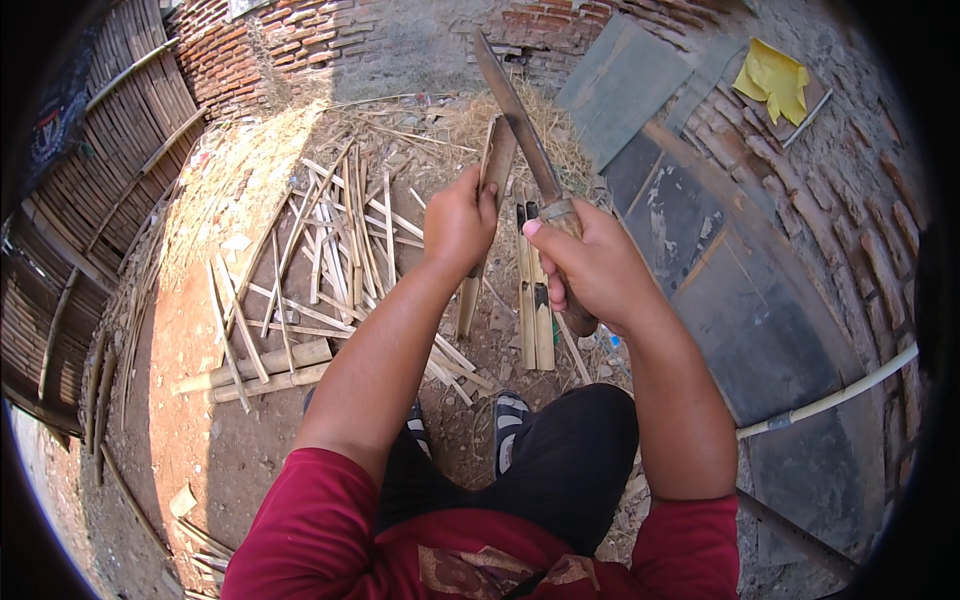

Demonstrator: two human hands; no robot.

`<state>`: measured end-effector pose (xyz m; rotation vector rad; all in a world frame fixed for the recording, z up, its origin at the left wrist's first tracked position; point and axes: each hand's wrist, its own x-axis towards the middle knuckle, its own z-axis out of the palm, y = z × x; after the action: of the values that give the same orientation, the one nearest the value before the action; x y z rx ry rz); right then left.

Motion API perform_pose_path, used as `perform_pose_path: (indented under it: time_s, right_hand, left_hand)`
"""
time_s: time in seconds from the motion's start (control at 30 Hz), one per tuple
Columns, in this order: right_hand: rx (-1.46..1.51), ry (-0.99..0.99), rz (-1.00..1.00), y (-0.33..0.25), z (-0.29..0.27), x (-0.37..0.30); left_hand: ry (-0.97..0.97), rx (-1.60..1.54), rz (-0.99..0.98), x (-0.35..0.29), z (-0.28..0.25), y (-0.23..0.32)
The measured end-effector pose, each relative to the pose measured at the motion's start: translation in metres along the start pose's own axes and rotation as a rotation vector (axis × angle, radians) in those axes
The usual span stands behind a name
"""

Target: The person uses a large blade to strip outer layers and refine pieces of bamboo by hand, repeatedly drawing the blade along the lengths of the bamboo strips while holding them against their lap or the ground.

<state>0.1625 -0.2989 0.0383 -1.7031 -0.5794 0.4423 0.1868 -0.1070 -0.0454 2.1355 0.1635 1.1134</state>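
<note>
My left hand [458, 222] grips a split bamboo strip [496, 160], holding it upright in front of me. My right hand [585, 265] is closed around the wooden handle of a long machete [515, 105], its blade angled up and away, resting against the top of the strip. The strip's lower end [467, 305] reaches down toward the dirt ground. Several cut bamboo slats [535, 300] lie on the ground just below my hands.
A loose pile of bamboo strips [330, 240] and two thicker poles [260, 370] lie on the dirt at left. A woven bamboo fence [90, 200] stands far left, a brick wall [270, 40] behind. Grey panels [720, 290], a white pipe [840, 395] and a yellow cloth [772, 80] are at right.
</note>
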Motion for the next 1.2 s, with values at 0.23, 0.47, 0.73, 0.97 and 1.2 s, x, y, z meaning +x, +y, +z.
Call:
perform_pose_path:
  time_s: [0.23,0.47,0.73,0.97,1.2]
  right_hand:
    - [0.111,0.012,0.026,-0.005,0.017,0.001]
    - [0.447,-0.002,0.103,-0.012,0.040,0.003]
    - [0.352,-0.024,0.029,-0.011,0.073,0.002]
    - [-0.050,0.076,-0.209,-0.002,0.098,0.011]
    - [-0.138,0.239,-0.454,0.057,0.019,0.085]
  left_hand:
    - [0.169,-0.042,0.145,-0.013,-0.008,-0.008]
    - [-0.385,-0.422,-0.146,-0.085,-0.100,0.046]
    - [-0.450,0.009,-0.115,-0.075,-0.145,0.091]
    - [-0.221,0.153,-0.106,-0.065,-0.156,0.091]
    - [-0.187,0.247,-0.083,-0.058,-0.180,0.082]
